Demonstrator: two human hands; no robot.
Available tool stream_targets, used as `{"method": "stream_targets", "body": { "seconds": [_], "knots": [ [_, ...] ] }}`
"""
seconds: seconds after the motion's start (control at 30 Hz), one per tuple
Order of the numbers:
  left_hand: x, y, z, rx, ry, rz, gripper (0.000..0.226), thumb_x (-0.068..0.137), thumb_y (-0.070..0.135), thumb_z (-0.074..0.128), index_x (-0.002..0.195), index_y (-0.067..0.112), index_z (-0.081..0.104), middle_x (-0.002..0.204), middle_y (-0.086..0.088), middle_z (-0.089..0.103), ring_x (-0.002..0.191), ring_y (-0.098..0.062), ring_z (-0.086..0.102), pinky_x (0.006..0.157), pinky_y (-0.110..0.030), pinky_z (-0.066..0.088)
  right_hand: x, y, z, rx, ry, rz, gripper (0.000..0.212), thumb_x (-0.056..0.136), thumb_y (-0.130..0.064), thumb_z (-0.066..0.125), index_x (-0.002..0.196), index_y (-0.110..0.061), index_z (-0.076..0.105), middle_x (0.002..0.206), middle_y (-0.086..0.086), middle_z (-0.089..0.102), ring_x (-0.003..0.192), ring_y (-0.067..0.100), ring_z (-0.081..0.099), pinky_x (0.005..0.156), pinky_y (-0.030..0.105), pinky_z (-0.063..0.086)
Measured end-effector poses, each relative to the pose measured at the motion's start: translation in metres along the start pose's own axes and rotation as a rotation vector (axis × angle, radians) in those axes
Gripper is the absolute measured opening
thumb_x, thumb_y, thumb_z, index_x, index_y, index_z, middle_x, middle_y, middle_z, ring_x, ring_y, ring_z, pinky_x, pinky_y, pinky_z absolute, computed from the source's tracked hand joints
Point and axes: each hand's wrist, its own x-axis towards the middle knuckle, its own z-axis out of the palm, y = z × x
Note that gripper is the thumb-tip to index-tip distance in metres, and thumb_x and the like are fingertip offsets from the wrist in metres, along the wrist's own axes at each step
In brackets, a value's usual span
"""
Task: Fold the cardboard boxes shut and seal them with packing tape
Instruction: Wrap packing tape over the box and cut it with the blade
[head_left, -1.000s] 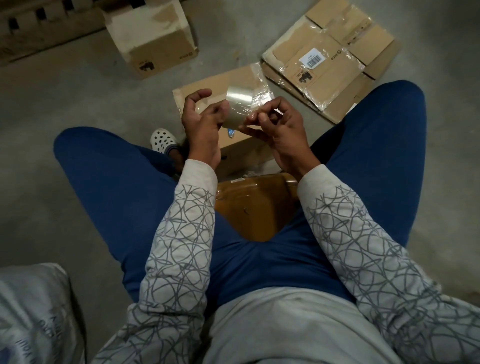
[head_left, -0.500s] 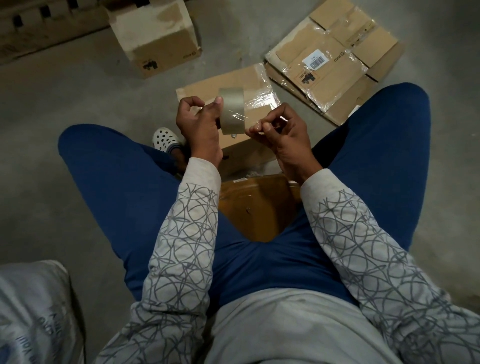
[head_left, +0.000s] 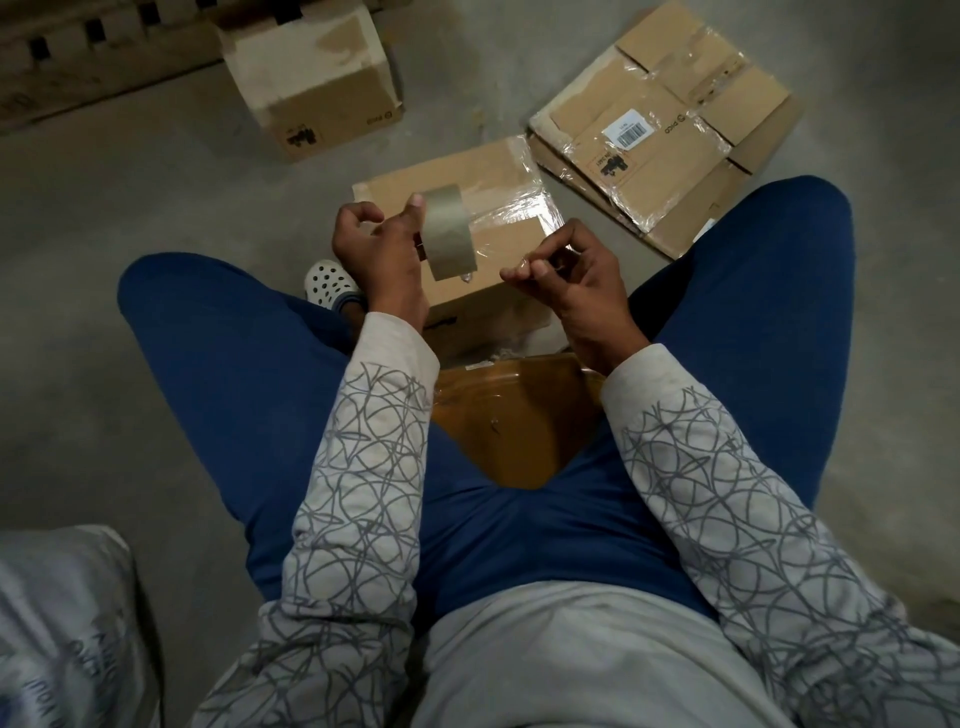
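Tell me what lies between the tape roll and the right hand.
Head view: nothing solid. Between the tape roll and the right hand only the cardboard box shows behind; a clear strand may span it, too faint to tell.

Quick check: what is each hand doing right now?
Left hand: holds the packing tape roll.
Right hand: pinches what looks like the loose tape end at its fingertips.
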Motion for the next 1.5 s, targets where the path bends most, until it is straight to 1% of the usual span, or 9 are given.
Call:
{"method": "stream_targets", "body": {
  "seconds": [0.33,0.5,0.63,0.77,0.9,1.0,1.27,1.4,1.5],
  "knots": [
    [0.020,-0.001,-0.007,-0.186,0.080,-0.194,0.044,0.070,-0.009,0.084,0.091,0.006,0.049,0.105,-0.027,0.069,0.089,-0.037,0.074,0.068,-0.053,0.063,-0.002,0.000,-0.004,-0.072,-0.020,-0.130,0.017,0.096,0.005,0.056,0.096,-0.012,0.057,0.096,0.009,0.068,0.108,0.024,0.066,0.096,0.035,0.052],
    [0.008,-0.007,0.000,-0.090,0.029,-0.181,0.040,0.074,0.000,0.085,0.084,0.010,0.047,0.105,-0.024,0.070,0.090,-0.034,0.074,0.067,-0.049,0.064,0.008,-0.012,0.008,0.704,0.052,0.112,0.021,0.094,0.008,0.042,0.104,-0.008,0.051,0.085,0.014,0.063,0.119,0.042,0.061,0.119,0.052,0.037],
    [-0.002,-0.011,0.008,-0.003,0.026,-0.113,0.042,0.075,0.007,0.086,0.082,0.015,0.046,0.095,-0.015,0.070,0.082,-0.030,0.073,0.063,-0.046,0.063,0.015,-0.012,0.019,1.053,0.174,0.207,0.014,0.093,-0.019,0.049,0.095,-0.007,0.056,0.074,0.008,0.045,0.071,0.025,0.057,0.087,0.048,0.054],
    [-0.007,-0.015,0.010,0.116,0.016,0.005,0.042,0.074,0.015,0.088,0.081,0.018,0.047,0.071,0.002,0.064,0.065,-0.019,0.069,0.060,-0.044,0.062,0.022,-0.007,0.020,0.534,0.257,0.238,0.021,0.095,-0.032,0.062,0.102,-0.013,0.056,0.072,-0.002,0.039,0.057,0.011,0.034,0.054,0.026,0.033],
    [-0.014,-0.021,0.014,0.222,-0.008,0.187,0.042,0.069,0.022,0.088,0.075,0.025,0.046,0.072,0.004,0.066,0.074,-0.016,0.072,0.070,-0.050,0.062,0.025,-0.001,0.026,-0.546,0.180,-0.002,0.023,0.089,-0.025,0.076,0.105,-0.017,0.063,0.098,-0.007,0.062,0.089,0.014,0.062,0.071,0.025,0.047],
    [-0.018,-0.024,0.016,0.287,-0.016,0.287,0.044,0.072,0.017,0.087,0.074,0.024,0.044,0.066,0.008,0.065,0.068,-0.005,0.069,0.073,-0.035,0.060,0.024,-0.003,0.030,-0.844,0.129,0.078,0.031,0.087,-0.037,0.079,0.102,-0.014,0.065,0.091,-0.006,0.066,0.084,0.010,0.063,0.070,0.022,0.044],
    [-0.007,-0.017,0.009,0.240,0.022,0.217,0.045,0.068,0.015,0.088,0.072,0.022,0.044,0.073,-0.001,0.063,0.065,-0.020,0.067,0.058,-0.048,0.061,0.025,-0.010,0.019,-0.653,0.034,0.247,0.021,0.084,-0.031,0.083,0.088,-0.011,0.080,0.076,-0.003,0.075,0.075,0.008,0.072,0.074,0.029,0.057],
    [0.009,-0.006,0.001,0.060,0.065,0.025,0.047,0.070,-0.001,0.086,0.076,0.016,0.043,0.085,-0.014,0.065,0.076,-0.033,0.073,0.051,-0.047,0.059,0.015,-0.006,0.008,-0.414,-0.003,0.351,0.020,0.087,-0.014,0.080,0.103,-0.003,0.078,0.092,0.006,0.077,0.064,-0.004,0.065,0.053,0.011,0.043],
    [0.010,-0.001,-0.001,-0.013,0.026,-0.116,0.047,0.072,-0.008,0.083,0.079,0.014,0.042,0.087,-0.019,0.071,0.074,-0.034,0.075,0.057,-0.047,0.061,0.012,-0.007,0.001,-0.381,-0.029,0.369,0.018,0.087,-0.015,0.078,0.103,-0.007,0.080,0.091,-0.003,0.078,0.069,0.001,0.062,0.058,0.019,0.040]
  ]
}}
